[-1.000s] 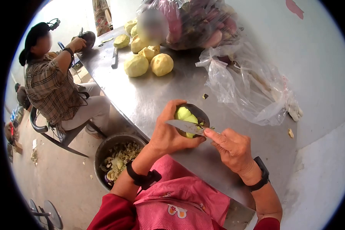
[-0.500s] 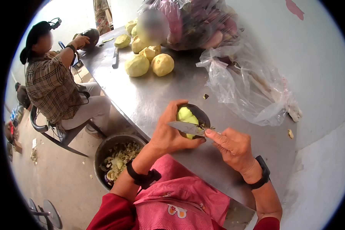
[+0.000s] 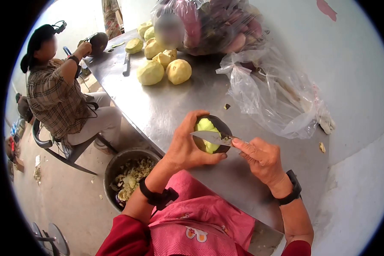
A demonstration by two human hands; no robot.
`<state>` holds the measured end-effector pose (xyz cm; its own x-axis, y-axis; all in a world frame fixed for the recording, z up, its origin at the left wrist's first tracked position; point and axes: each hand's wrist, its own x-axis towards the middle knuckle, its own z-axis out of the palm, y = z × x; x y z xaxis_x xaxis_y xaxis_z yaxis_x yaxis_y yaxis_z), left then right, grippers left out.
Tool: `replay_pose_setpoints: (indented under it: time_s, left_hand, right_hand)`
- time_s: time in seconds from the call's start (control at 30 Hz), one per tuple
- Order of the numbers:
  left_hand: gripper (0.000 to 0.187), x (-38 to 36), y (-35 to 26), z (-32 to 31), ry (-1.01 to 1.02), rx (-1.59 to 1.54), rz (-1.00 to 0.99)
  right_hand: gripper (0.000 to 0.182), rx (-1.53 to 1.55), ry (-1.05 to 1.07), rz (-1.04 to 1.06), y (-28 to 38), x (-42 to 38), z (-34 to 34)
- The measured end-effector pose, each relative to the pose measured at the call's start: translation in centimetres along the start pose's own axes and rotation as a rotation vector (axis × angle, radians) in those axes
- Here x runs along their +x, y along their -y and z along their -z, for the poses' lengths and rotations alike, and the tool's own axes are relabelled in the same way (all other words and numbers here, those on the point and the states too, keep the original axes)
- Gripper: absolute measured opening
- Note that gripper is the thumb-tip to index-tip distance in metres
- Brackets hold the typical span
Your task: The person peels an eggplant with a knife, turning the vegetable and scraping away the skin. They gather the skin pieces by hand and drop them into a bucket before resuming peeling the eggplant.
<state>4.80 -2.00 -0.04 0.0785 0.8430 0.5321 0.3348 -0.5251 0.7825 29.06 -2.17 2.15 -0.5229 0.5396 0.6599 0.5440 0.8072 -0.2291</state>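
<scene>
My left hand [image 3: 184, 145] is wrapped around a round, dark-skinned eggplant [image 3: 207, 124], holding it above the table's near edge. Part of its skin is gone, and bright yellow-green flesh shows on the upper side. In my right hand [image 3: 262, 160] is a knife [image 3: 204, 135], its handle mostly hidden by the fingers. The blade points left and lies across the bare flesh, with a dark bit of peel by my right thumb.
Peeled yellowish eggplants [image 3: 150, 72] sit on the metal table [image 3: 196, 94] beside another knife [image 3: 126, 65]. Behind stand a clear bag of purple produce [image 3: 226, 30] and crumpled plastic [image 3: 277, 98]. A tub [image 3: 109, 183] of peelings is on the floor. A seated person [image 3: 59, 94] handles a dark eggplant [image 3: 99, 44].
The knife blade has shifted slightly up along the flesh, and a piece of peel has gathered near my right thumb. My left hand keeps its hold. The seated person's hand has moved slightly.
</scene>
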Motion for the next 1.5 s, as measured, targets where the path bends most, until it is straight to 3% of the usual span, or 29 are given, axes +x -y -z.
replay_pose_setpoints:
  time_s: [0.2,0.27,0.33,0.37,0.43,0.47,0.53,0.67,0.8,1.17,1.5]
  left_hand:
    - [0.097,-0.4,0.7,0.6,0.049,-0.016,-0.033]
    - [0.095,-0.3,0.9,0.6,0.041,0.030,-0.126]
    - [0.096,-0.1,1.1,0.7,0.041,0.068,-0.151]
    - [0.098,-0.1,1.1,0.8,0.041,0.107,-0.175]
    - [0.097,-0.1,0.8,0.6,0.023,0.135,-0.166]
    - [0.097,-0.1,0.7,0.4,0.007,0.164,-0.157]
    - [0.097,-0.3,0.7,0.2,-0.013,0.116,-0.086]
    - [0.096,-0.8,0.4,0.2,-0.048,0.016,0.035]
    - [0.096,-0.7,0.5,-0.2,-0.083,0.009,0.003]
    - [0.095,-0.4,-0.2,-0.3,-0.005,-0.037,0.103]
    - [0.091,-0.4,0.5,0.0,-0.024,-0.015,0.000]
  right_hand:
    - [0.042,0.045,-0.051,-0.104,-2.1,-0.4,-0.4]
    - [0.040,0.087,-0.055,-0.108,-1.9,-0.6,-0.6]
    - [0.035,0.317,-0.084,-0.349,-1.6,-0.7,-0.7]
    - [0.035,0.317,-0.083,-0.348,-1.6,-0.6,-0.4]
    - [0.033,0.747,0.032,-0.812,-1.3,-0.5,0.7]
    - [0.033,0.748,0.030,-0.813,-0.9,-0.4,1.0]
    - [0.033,0.669,0.125,-0.602,0.6,0.0,0.9]
    - [0.037,0.362,0.014,-0.184,2.1,0.3,-0.1]
    - [0.044,0.127,0.042,-0.092,2.5,0.5,0.5]
    - [0.048,0.044,0.026,-0.029,2.7,0.3,0.0]
    - [0.047,-0.001,-0.027,-0.059,1.6,0.1,-0.5]
